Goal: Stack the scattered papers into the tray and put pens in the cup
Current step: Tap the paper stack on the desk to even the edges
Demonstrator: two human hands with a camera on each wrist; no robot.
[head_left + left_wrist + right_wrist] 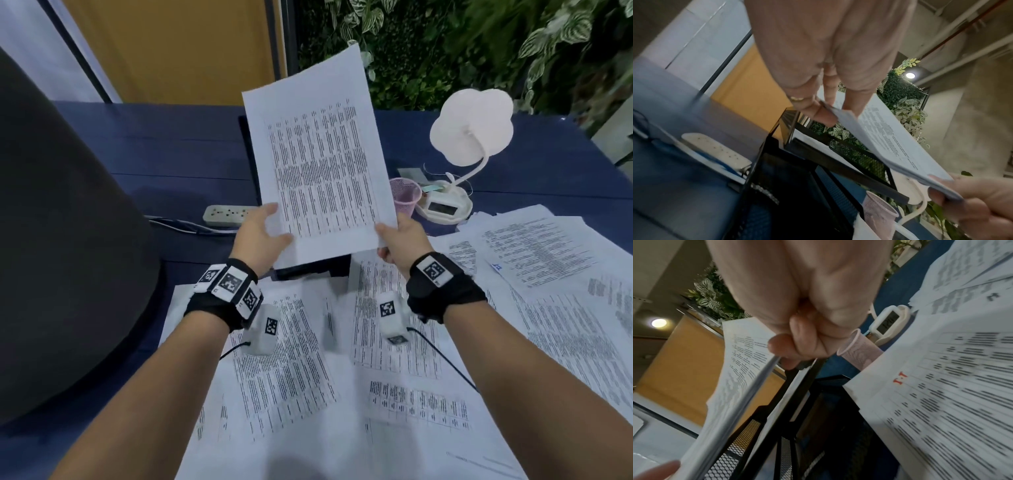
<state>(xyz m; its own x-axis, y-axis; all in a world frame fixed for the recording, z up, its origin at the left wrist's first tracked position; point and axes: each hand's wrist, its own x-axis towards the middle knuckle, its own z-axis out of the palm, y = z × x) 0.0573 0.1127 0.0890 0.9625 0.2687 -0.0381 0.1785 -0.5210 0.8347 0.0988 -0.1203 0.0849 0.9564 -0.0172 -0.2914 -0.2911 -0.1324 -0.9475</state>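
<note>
- Step in hand: the paper step. I hold a small bundle of printed sheets (318, 164) up in the air, tilted away from me, above the black mesh tray (857, 155).
- My left hand (262, 231) pinches the bundle's lower left corner, thumb on the printed face and fingers behind.
- My right hand (400, 240) grips the lower right corner, thumb on top, fingers curled under the edge; the right wrist view shows several sheets in the pinch, not one.
- The tray stands at the far side of the blue table (154, 150), just behind the bundle; white paper seems to lie in it already, though I cannot tell how much.
- Many scattered papers (394, 359) lie loose on the near and right side of the table, so I judge this step well short of done.
- The pink mesh cup (406, 197) stands right of the tray, beside the white lamp (471, 137). No pen is clearly visible.
- Next move, as I judge it: level the bundle, line its edges with the tray walls, lower it in, let go with both hands together.
</note>
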